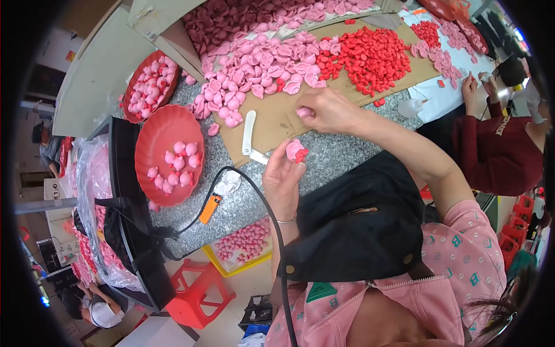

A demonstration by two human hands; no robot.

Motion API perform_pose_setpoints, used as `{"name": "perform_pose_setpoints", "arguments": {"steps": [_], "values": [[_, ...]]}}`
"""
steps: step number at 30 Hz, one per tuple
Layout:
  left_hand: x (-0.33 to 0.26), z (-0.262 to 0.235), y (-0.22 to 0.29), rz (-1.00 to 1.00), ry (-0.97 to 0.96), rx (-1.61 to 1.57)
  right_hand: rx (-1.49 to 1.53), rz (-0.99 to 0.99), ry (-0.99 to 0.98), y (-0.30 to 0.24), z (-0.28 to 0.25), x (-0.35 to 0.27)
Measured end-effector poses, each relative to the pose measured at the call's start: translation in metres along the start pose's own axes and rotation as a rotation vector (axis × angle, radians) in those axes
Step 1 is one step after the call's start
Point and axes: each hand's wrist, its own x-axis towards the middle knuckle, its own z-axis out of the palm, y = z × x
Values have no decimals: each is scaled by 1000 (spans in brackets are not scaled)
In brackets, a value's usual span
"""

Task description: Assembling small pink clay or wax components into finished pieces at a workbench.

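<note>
Between the thumb and fingers of my left hand [281, 180] is a hollow pink shell half with a small red piece [301, 155] at its edge. My right hand [332, 111] pinches a pink shell half [304, 112] over the cardboard sheet [277, 122], a little up and right of the left hand. Beyond my hands lies a heap of pink shell halves [272, 61], with a pile of small red pieces [376, 58] to its right. A folding knife [248, 133] with a pale handle rests open on the cardboard, close to my left hand.
A red fluted bowl [144, 133] with several pink round pieces stands left; another filled bowl [130, 95] is behind it. An orange cutter [210, 209] and black cable [254, 184] lie nearby. A white squeeze bottle [411, 107] stands right, near a co-worker [503, 150].
</note>
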Motion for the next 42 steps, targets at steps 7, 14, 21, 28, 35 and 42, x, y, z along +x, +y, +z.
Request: {"name": "perform_pose_setpoints", "arguments": {"steps": [7,14,21,28,35,42], "values": [[23,11,-16,-48,-55,142,802,-27,0,8,-26,-48],[38,29,-33,-33,-129,164,771,-67,10,25,-31,-59],[41,45,-37,-7,-129,174,614,-144,77,35,-37,-63],[41,54,-37,-5,-120,198,616,-150,84,35,-44,-69],[38,57,-41,23,-99,213,622,-188,106,38,-46,-74],[32,58,-40,39,-87,262,532,-262,169,35,-44,-79]]}}
